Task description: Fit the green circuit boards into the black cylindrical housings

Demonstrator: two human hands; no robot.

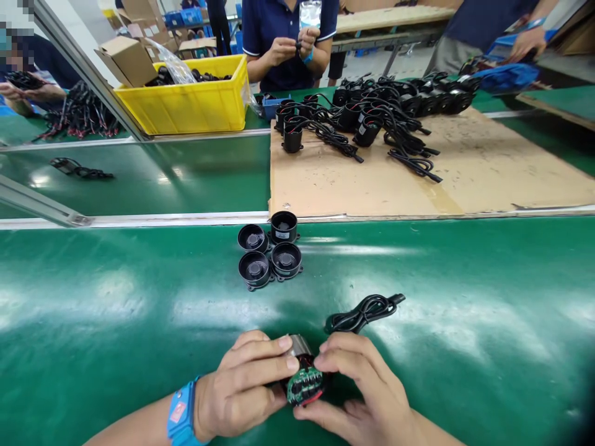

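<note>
Between my two hands is a small motor with a silvery metal casing and a green circuit board facing me. My left hand, with a blue wrist strap, grips the casing from the left, fingers over its top. My right hand pinches the circuit board's right side, thumb below and fingertips above. Some red and black wire shows at the board's edge; the rest is covered by my fingers. Just beyond my right hand lies a coiled black cable, and whether it joins the motor is hidden.
Several black round housings stand in a cluster ahead on the green bench. Farther off, cardboard carries many wired black motors. A yellow bin stands at back left beside a metal post. Across the bench, a person handles a small part.
</note>
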